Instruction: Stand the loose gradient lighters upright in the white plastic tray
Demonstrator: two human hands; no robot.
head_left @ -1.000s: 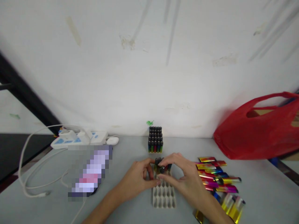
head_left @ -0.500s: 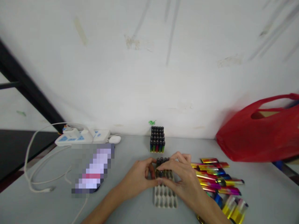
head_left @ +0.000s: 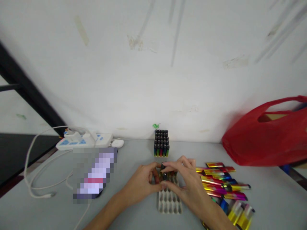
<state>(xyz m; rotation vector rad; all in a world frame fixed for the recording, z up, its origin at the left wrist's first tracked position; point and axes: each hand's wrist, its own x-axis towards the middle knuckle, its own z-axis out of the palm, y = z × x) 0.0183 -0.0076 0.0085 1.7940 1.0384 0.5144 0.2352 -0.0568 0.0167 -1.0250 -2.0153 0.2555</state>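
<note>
A pale grey tray with rows of small pockets lies on the table in front of me. Several black-capped lighters stand in its far rows. My left hand grips the tray's far left corner, fingers curled. My right hand is pinched on one lighter over the far rows, thumb and fingers closed around it. A full block of upright lighters stands further back by the wall. Loose metallic-coloured lighters lie in a pile just right of my right hand.
A red plastic bag sits at the back right. A white power strip with plugs and looping white cables lies at the back left, a small white oval device beside it. A blurred-out flat object lies left of my hands.
My right hand has lowered its lighter toward the tray's far rows and my fingers have closed in tighter. The left hand stays on the tray. The view shifted slightly.
</note>
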